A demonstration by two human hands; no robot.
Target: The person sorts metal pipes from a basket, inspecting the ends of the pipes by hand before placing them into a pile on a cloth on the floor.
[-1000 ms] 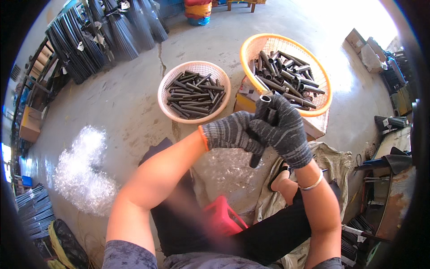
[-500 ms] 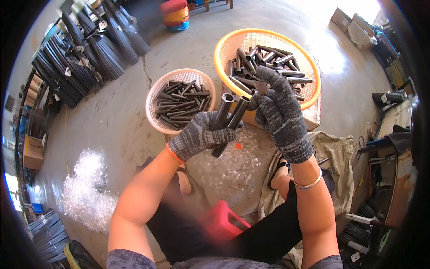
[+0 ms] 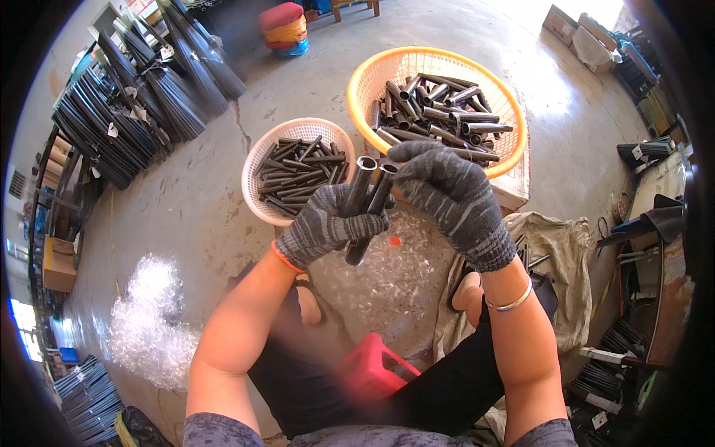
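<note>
My left hand (image 3: 331,220), in a grey striped glove with an orange cuff, is closed around two short black metal tubes (image 3: 359,182). They stand side by side, slightly tilted, their open ends up and their lower ends below my fist. My right hand (image 3: 454,197), in a matching glove, has its fingers bent together beside the right tube's mouth. What those fingers hold is hidden behind the glove. Beyond my hands, an orange-rimmed basket (image 3: 359,71) holds many similar tubes. A smaller pale pink basket (image 3: 257,153) to its left holds thinner-looking dark tubes.
The orange-rimmed basket rests on a low box (image 3: 514,186). Clear plastic scraps (image 3: 153,324) lie on the floor at left. A beige sack (image 3: 558,253) is spread at right. A red plastic stool (image 3: 376,369) sits between my legs. Bundled dark rods (image 3: 97,127) stand at far left.
My right hand has come down and left toward the tube mouths. The small flat dark piece seen in its fingers earlier is now hidden. My left hand still holds both tubes.
</note>
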